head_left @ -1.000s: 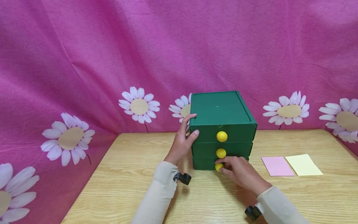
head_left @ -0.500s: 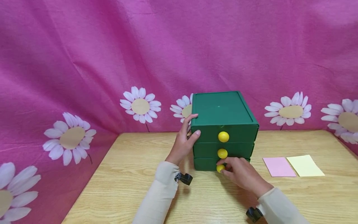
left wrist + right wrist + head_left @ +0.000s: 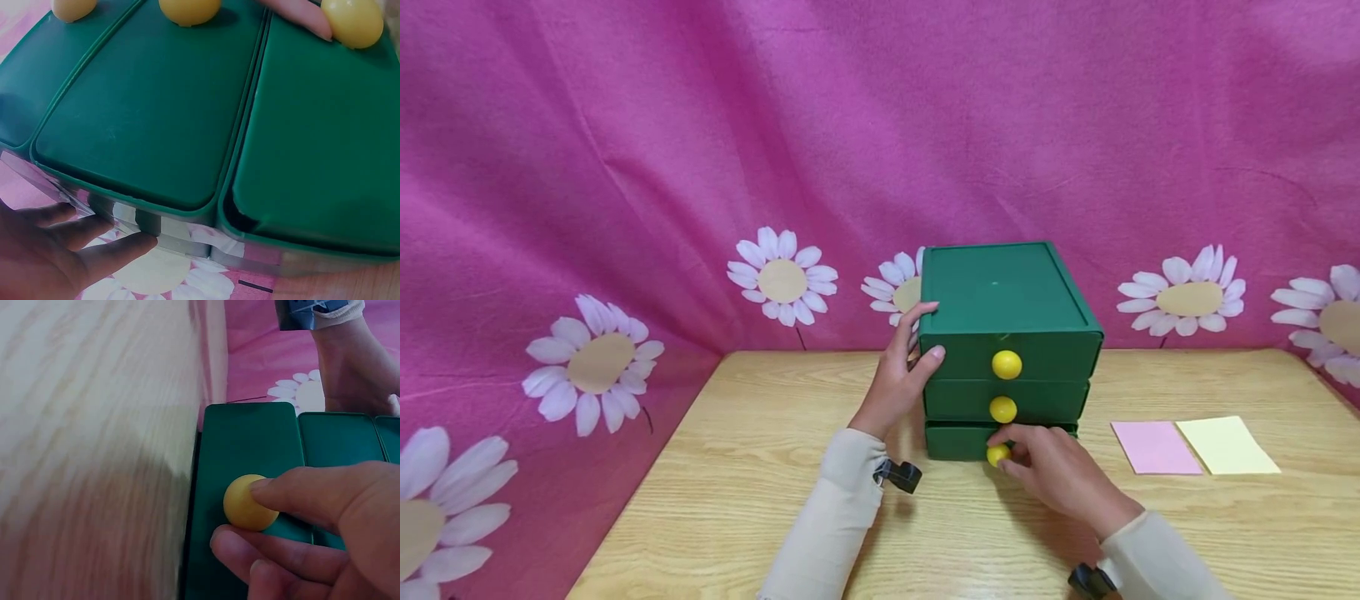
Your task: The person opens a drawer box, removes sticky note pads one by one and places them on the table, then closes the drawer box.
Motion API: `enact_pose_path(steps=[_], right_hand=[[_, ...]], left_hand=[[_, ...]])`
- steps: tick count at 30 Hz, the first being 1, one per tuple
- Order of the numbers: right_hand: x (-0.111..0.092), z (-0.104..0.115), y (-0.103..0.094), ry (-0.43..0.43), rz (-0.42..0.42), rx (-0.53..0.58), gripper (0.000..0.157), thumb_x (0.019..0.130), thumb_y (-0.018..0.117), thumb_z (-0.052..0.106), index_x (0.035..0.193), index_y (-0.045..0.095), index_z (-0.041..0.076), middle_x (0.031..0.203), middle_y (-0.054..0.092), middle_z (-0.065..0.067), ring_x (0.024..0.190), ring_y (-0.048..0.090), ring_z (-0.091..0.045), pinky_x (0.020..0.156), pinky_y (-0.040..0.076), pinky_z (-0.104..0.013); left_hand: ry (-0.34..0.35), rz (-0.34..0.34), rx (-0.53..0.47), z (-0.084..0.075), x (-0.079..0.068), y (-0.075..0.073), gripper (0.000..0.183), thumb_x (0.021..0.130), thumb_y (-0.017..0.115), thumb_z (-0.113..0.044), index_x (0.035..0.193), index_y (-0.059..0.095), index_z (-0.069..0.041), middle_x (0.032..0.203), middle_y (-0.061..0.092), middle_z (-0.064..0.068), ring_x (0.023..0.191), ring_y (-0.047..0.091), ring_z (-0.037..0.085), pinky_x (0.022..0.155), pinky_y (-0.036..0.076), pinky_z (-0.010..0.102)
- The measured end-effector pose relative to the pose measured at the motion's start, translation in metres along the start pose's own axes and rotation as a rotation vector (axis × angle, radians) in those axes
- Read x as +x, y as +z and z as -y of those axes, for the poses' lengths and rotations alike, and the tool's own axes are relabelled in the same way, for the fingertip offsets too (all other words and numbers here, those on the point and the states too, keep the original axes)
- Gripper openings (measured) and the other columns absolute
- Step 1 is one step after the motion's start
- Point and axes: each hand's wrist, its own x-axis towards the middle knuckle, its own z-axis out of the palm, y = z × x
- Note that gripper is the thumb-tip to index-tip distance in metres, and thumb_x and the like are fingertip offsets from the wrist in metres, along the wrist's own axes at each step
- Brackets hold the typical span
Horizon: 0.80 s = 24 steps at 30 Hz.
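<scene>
A green drawer unit (image 3: 1003, 287) with three drawers stands on the wooden table, a round yellow knob on each drawer. My right hand (image 3: 1067, 471) pinches the lowest yellow knob (image 3: 997, 456) between thumb and finger, as the right wrist view also shows on the knob (image 3: 247, 503). The bottom drawer (image 3: 955, 442) sticks out slightly, with a dark gap along its top edge. My left hand (image 3: 898, 375) rests against the unit's left side, thumb on the front face and a fingertip at the top edge. In the left wrist view, the left hand's fingers (image 3: 119, 253) lie fairly straight along that side.
Right of the unit, a pink paper square (image 3: 1156, 447) and a pale yellow one (image 3: 1227, 445) lie flat on the table (image 3: 760, 467). A magenta cloth (image 3: 880, 125) with printed daisies hangs behind and at the left.
The bottom drawer has come out a little toward me, its knob still in my right hand. My left hand keeps its place on the unit. The whole view has shifted slightly.
</scene>
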Motion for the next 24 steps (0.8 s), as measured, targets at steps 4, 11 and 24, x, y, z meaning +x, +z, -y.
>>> enact_pose_path(steps=[4, 11, 24], right_hand=[[-0.003, 0.000, 0.001, -0.015, -0.009, -0.009, 0.018, 0.084, 0.074, 0.012, 0.100, 0.071, 0.018, 0.074, 0.061, 0.012, 0.062, 0.051, -0.004, 0.059, 0.044, -0.025], [-0.007, 0.001, 0.002, -0.015, 0.002, 0.008, 0.017, 0.084, 0.073, 0.011, 0.100, 0.069, 0.019, 0.073, 0.060, 0.011, 0.061, 0.050, -0.004, 0.058, 0.043, -0.025], [-0.013, 0.008, 0.002, 0.035, 0.035, 0.007, 0.018, 0.084, 0.073, 0.010, 0.099, 0.069, 0.019, 0.074, 0.059, 0.011, 0.063, 0.051, -0.008, 0.058, 0.045, -0.024]], left_hand=[[-0.006, 0.002, 0.004, 0.000, 0.000, 0.000, 0.053, 0.096, 0.051, -0.034, 0.144, 0.031, -0.042, 0.153, 0.029, -0.009, 0.138, 0.034, 0.011, 0.104, 0.037, 0.050], [-0.020, 0.006, 0.010, 0.000, -0.001, 0.000, 0.052, 0.097, 0.050, -0.035, 0.144, 0.030, -0.044, 0.153, 0.028, -0.011, 0.139, 0.033, 0.011, 0.106, 0.036, 0.050], [-0.013, 0.009, 0.006, 0.001, -0.001, 0.000, 0.052, 0.097, 0.050, -0.034, 0.144, 0.030, -0.043, 0.154, 0.027, -0.011, 0.139, 0.033, 0.011, 0.105, 0.036, 0.050]])
